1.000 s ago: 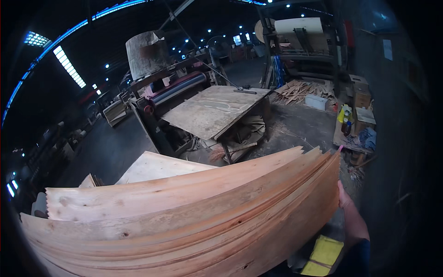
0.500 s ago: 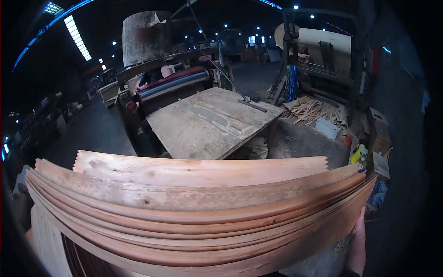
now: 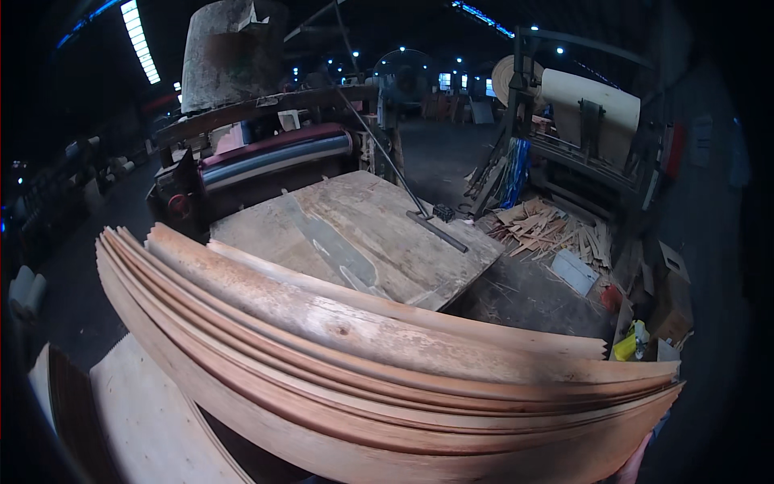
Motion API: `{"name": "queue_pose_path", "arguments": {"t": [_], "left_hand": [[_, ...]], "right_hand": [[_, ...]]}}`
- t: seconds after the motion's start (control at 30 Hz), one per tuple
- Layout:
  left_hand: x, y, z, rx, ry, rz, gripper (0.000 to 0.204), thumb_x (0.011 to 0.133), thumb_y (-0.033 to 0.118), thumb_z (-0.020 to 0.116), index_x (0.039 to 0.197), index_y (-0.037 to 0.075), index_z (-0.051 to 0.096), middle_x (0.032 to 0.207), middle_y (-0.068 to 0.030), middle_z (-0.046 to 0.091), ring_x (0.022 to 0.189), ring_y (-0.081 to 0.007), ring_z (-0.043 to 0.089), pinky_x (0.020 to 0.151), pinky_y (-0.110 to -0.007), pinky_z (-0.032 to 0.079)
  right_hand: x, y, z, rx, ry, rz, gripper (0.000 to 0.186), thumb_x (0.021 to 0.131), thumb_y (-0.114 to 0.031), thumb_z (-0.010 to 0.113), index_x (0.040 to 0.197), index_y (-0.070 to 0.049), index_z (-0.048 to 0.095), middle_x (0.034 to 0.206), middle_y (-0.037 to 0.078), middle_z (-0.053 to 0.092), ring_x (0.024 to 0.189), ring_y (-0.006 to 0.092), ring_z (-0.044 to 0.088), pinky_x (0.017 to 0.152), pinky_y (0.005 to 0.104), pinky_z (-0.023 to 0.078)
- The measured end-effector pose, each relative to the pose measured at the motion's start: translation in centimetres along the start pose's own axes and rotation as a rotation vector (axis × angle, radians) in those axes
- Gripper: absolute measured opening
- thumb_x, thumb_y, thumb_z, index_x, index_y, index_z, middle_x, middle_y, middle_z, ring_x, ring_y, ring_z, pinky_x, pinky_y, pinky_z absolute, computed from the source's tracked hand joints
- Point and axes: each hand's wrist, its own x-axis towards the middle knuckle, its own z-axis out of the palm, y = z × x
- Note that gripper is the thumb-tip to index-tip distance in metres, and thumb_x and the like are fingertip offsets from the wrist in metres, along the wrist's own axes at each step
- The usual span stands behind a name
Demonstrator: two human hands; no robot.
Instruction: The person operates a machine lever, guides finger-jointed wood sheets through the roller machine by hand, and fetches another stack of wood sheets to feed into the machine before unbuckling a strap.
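In the head view, a curved stack of veneer sheets [image 3: 355, 379] sweeps across the lower half of the frame. At lower right, the right hand [image 3: 635, 462] has its grip clamped on the stack's end; I cannot tell the hidden left hand's. At centre, a bench [image 3: 258, 230] carries a T-shaped tool [image 3: 439, 233].

Veneer stack [image 3: 379, 387]: several thin wood sheets, pale to reddish-brown, layered edge-up, bowed and slightly fanned, ends jagged. Knot on the broad mottled one. Spans near side of worn board [image 3: 411, 250], hiding its near edge, both ends running past it.
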Motion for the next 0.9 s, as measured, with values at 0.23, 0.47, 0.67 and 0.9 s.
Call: {"name": "queue_pose_path", "arguments": {"t": [0.23,0.47,0.67,0.9], "left_hand": [[27.1,-5.9,-0.1,-0.481,-0.037,-0.066,0.075,0.094,0.063,0.034,0.143,0.006,0.035,0.149,-0.0152,0.034,0.130,-0.0328,0.043,0.106,-0.049,0.038],[40.3,-6.8,-2.3,-0.750,-0.017,-0.046,0.077,0.094,0.065,0.033,0.144,0.006,0.033,0.151,-0.0151,0.032,0.132,-0.0327,0.042,0.108,-0.049,0.037],[43.5,-2.7,-7.1,-0.741,0.109,-0.012,0.081,0.094,0.067,0.028,0.147,0.006,0.028,0.153,-0.0147,0.028,0.136,-0.0314,0.036,0.111,-0.046,0.031],[41.4,5.4,-5.3,-0.480,0.364,0.208,0.084,0.094,0.069,0.025,0.149,0.006,0.026,0.154,-0.0137,0.026,0.142,-0.0279,0.025,0.114,-0.040,0.024]], "right_hand": [[0.4,6.7,18.7,-0.381,0.507,0.002,0.058,0.094,-0.060,0.039,0.115,-0.007,0.044,0.104,0.009,0.048,0.092,0.0247,0.049,0.078,0.0389,0.041],[1.6,19.1,36.2,-0.672,0.490,0.203,0.053,0.093,-0.057,0.042,0.093,-0.006,0.054,0.075,0.007,0.051,0.067,0.0214,0.051,0.059,0.0379,0.042],[5.1,29.5,50.5,-0.847,0.092,0.124,0.050,0.089,-0.051,0.053,0.103,-0.003,0.051,0.087,0.010,0.052,0.080,0.0227,0.052,0.070,0.0380,0.042],[7.6,41.1,52.3,-0.852,-0.869,0.000,0.092,0.067,-0.042,0.083,0.135,0.002,0.039,0.132,0.020,0.048,0.123,0.0290,0.048,0.105,0.0410,0.038]]}}
